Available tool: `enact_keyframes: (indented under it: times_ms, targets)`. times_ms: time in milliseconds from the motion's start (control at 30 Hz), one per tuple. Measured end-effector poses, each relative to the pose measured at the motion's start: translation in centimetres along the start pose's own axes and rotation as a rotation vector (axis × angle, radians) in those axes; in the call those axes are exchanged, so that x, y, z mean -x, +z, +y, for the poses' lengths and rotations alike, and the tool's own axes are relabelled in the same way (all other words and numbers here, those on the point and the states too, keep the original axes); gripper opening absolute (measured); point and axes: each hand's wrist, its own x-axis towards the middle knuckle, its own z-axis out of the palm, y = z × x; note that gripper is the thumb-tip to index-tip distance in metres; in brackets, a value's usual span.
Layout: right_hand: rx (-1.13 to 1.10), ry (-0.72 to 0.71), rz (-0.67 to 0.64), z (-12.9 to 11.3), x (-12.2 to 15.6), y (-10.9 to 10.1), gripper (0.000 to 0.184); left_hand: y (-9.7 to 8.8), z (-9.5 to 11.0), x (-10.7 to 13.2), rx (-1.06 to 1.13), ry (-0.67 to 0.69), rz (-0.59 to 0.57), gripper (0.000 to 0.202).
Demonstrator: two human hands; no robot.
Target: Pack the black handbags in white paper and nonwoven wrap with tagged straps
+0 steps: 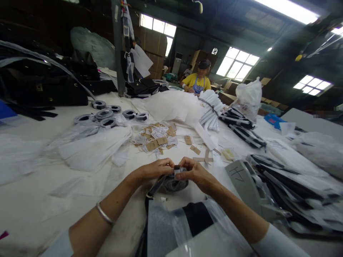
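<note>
At the far left, black bags (45,87) lay heaped on the table (88,214). To their right, white sheets (93,150) were spread out, and behind these stood a group of grey rings (104,116). The left hand (157,168), with a bangle (104,214) on the forearm, was at the upper left edge of a wrapped coil (175,184); its fingers were bent and closed on that edge. Behind this hand lay a loose pile of brown and white tags (155,139). The coil was located at the front centre of the table, between both hands. A small white strip (177,171) stood at its top. The right hand (197,175) pinched this strip between thumb and fingers. A grey panel (162,228) lay below the coil, partly under clear plastic. At the rear, a person in a yellow shirt (198,82) was positioned beyond a tied bundle of white rolls (211,107). To the right stood a grey box (242,178) with handwritten marks. Beside it, black straps (286,200) lay in a pile.
</note>
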Motion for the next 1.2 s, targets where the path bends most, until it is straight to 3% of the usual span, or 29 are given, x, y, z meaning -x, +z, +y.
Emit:
enact_keyframes:
  times_ms: [167, 433, 800, 1033, 1200]
  targets:
    - [0.027, -0.005, -0.009, -0.5, 0.5, 0.0, 0.035, 1.8, 0.4, 0.4, 0.222, 0.003, 0.045, 0.032]
    - [0.011, -0.030, -0.033, -0.8, 1.2, -0.1, 0.040, 3.3, 1.3, 1.4, 0.202, 0.010, 0.145, 0.029]
    - [-0.026, -0.090, -0.005, -0.3, 1.0, -0.1, 0.031, 3.6, 0.3, 0.8, 0.156, 0.037, 0.300, 0.026]
    - [0.029, -0.058, 0.055, 0.4, 0.0, 0.0, 0.026, 3.6, 0.4, 1.1, 0.210, -0.014, 0.328, 0.016]
    - [0.239, -0.243, 0.083, 0.8, -0.2, -0.3, 0.016, 3.5, -0.3, 0.5, 0.317, -0.039, 0.342, 0.018]
